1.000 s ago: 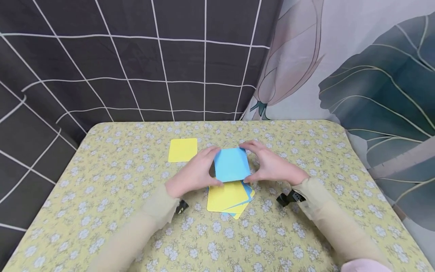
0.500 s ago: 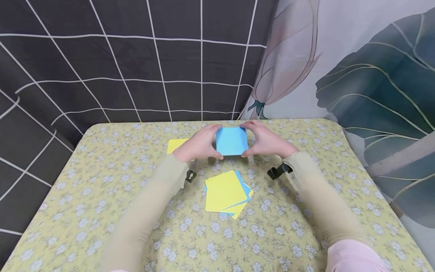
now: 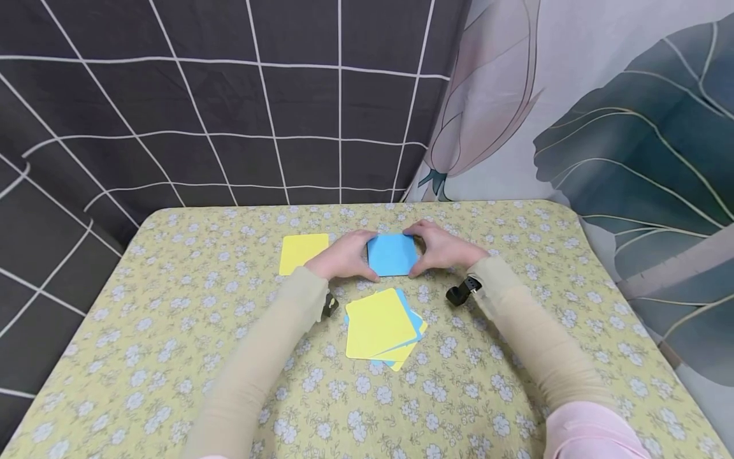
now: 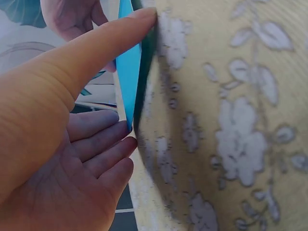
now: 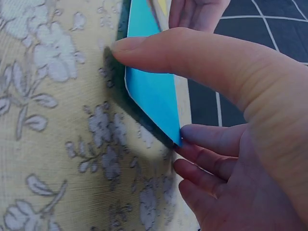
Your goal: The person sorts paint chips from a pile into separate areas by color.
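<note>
A square blue card is held flat between my two hands, close over the flowered tablecloth. My left hand grips its left side, thumb at the near corner and fingers at the far one. On the opposite side, my right hand holds it the same way. In the right wrist view the blue card casts a dark shadow on the cloth beside its edge. Just left of my left hand lies a yellow card. Nearer to me is a fanned pile of yellow and blue cards, a yellow one on top.
The flowered cloth covers the whole table. Behind its far edge hangs a dark curtain with a white grid. A curtain with large flowers and leaves hangs on the right. Black straps with small devices sit at both wrists.
Both hands have carried the blue card away from above the pile toward the far side, then lowered it to the right of the single yellow card. The pile has stayed in place.
</note>
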Demonstrator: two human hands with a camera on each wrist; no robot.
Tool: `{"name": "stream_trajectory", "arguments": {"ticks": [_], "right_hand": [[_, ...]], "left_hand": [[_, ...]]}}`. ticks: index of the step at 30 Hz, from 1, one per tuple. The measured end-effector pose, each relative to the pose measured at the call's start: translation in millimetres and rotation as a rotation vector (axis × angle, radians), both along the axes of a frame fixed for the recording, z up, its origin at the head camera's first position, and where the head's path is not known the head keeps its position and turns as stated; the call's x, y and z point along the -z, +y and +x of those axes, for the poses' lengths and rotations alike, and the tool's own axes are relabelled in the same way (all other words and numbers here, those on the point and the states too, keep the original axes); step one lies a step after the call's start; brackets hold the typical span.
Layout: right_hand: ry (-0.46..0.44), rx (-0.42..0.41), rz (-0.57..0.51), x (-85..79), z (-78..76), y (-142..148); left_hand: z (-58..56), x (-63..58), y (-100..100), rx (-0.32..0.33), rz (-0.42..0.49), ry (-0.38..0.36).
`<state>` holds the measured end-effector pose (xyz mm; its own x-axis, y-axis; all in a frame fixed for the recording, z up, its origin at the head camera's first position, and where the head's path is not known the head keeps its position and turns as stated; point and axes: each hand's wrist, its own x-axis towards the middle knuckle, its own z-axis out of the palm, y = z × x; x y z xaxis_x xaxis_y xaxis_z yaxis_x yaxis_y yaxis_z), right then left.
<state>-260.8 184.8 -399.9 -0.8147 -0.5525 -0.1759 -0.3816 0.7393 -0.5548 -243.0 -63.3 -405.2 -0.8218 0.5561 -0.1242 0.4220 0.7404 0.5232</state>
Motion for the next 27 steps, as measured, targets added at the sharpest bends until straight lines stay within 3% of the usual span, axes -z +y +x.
{"name": "stream_trajectory", "arguments": {"ticks": [9, 15, 21, 27], "right_hand": [[0.012, 0.006, -0.004, 1.0, 2.5, 1.2], [0.069, 0.001, -0.057, -13.6, 12.2, 1.9], [0.13, -0.012, -0.071, -30.2, 32.4, 1.2], [0.199, -0.049, -0.06, -36.5, 56.0, -1.4]], "left_hand": [[-1.1, 3.0, -3.4, 0.0, 0.017, 0.001], [8.6, -14.3, -9.2, -0.036, 0.103, 0.044], [30.7, -32.2, -15.5, -0.044, 0.159, 0.097], [67.0, -32.6, -17.4, -0.068, 0.144, 0.109]]}}
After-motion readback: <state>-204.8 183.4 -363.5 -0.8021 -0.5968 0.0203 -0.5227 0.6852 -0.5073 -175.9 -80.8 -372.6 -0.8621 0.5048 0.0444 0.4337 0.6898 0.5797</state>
